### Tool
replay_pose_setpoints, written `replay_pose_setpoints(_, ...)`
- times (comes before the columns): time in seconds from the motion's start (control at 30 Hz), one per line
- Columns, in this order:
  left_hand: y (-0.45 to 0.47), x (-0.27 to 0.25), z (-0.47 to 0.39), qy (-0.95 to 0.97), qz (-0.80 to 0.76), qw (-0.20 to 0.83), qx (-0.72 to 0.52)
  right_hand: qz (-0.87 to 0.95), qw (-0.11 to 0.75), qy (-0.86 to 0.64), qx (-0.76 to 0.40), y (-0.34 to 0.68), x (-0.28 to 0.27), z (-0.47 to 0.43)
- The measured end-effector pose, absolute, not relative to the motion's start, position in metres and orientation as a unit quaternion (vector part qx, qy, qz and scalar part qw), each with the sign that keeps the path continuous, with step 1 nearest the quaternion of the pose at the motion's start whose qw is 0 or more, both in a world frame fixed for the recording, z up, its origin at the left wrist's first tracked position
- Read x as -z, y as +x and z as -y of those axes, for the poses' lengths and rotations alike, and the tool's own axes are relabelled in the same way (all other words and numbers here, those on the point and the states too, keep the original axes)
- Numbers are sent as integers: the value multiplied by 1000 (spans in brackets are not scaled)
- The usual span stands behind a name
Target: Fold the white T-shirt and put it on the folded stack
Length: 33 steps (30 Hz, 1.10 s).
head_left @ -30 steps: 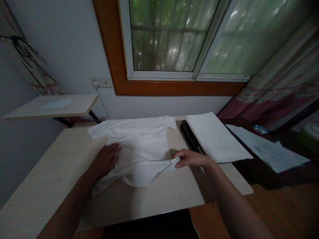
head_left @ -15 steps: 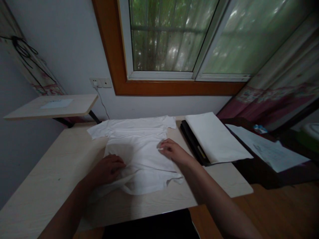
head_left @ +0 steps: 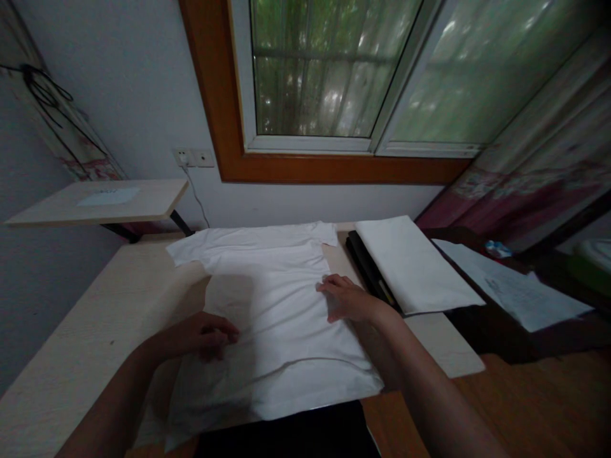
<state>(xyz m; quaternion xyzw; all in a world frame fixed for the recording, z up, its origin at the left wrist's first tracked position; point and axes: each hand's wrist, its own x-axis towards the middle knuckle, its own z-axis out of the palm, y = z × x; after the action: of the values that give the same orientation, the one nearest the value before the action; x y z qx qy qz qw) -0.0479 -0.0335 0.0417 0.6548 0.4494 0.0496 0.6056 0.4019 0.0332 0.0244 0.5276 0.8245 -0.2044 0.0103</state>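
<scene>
A white T-shirt (head_left: 286, 318) lies spread over the light wooden table, its sleeves toward the wall and its hem reaching the near edge. Soft creases run across its lower half. Over the shirt's left side is my left hand (head_left: 207, 334), fingers loosely bent and apart, with no cloth pinched in them that I can see. On the right side edge of the shirt, my right hand (head_left: 347, 298) is open with its fingers spread. The shadow of my head and body darkens the left part of the fabric.
Right of the shirt, a white sheet-like cover (head_left: 417, 264) lies on a black flat object (head_left: 370, 270). A raised shelf (head_left: 157, 197) with a paper (head_left: 109, 196) stands at the back left. Papers (head_left: 510, 283) lie on a dark surface at the right.
The shirt's lower part, bunched up before, now lies extended toward me to the table's edge. Both hands have come slightly nearer, and the right hand's fingers have opened from a pinch.
</scene>
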Motion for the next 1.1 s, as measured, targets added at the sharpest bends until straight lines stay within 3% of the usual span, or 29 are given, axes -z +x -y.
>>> replay_pose_setpoints(0.1, -51, -39, 24, 657, -495, 561, -96, -807, 28, 565, 172, 401, -39, -31)
replay_pose_setpoints(0.27, -59, -23, 3, 685, -617, 319, -219, -786, 83, 608, 75, 386, -54, -30)
replay_pose_setpoints(0.37, -60, -15, -3, 689, -638, 246, -241, -794, 63, 604, 22, 374, -54, -28)
replay_pose_setpoints(0.57, -61, -10, 4, 700, -647, 257, -161, -824, -7, 567, 19, 357, -44, -27)
replay_pose_setpoints(0.77, -71, -26, 19, 695, -583, 415, -60, -844, -85, 526, 63, 358, -31, -33)
replay_pose_setpoints(0.87, -74, -40, 23, 692, -567, 446, -16, -846, -90, 521, 66, 363, -28, -34)
replay_pose_setpoints(0.97, -74, -52, 23, 707, -571, 417, 3, -847, -89, 517, 84, 368, -27, -32)
replay_pose_setpoints(1.1, -67, -61, 17, 726, -621, 291, 44, -849, -73, 510, 120, 370, -28, -30)
